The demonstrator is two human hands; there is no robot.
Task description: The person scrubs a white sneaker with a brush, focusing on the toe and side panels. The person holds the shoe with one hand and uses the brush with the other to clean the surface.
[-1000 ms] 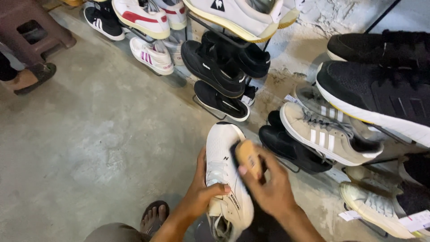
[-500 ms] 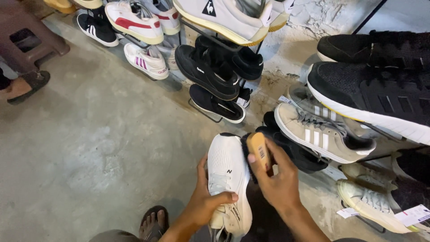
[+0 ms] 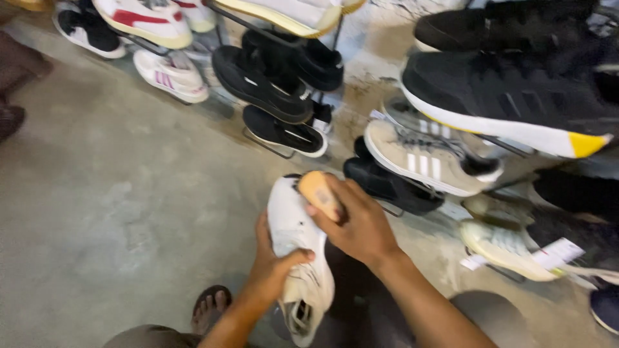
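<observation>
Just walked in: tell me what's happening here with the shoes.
A person is holding a white sneaker in the left hand, toe pointing away, above a concrete floor. The right hand grips a wooden brush and presses it against the sneaker's toe end. Racks with more shoes stand beyond, among them a grey striped sneaker and a black shoe. The person's sandalled foot shows at the bottom.

left hand [image 3: 274, 261]: fingers curled shut, thumb across top, forearm rising from below | right hand [image 3: 358, 222]: just right of left, fingers clenched, knuckles up, wrist bent | both forearms bare
</observation>
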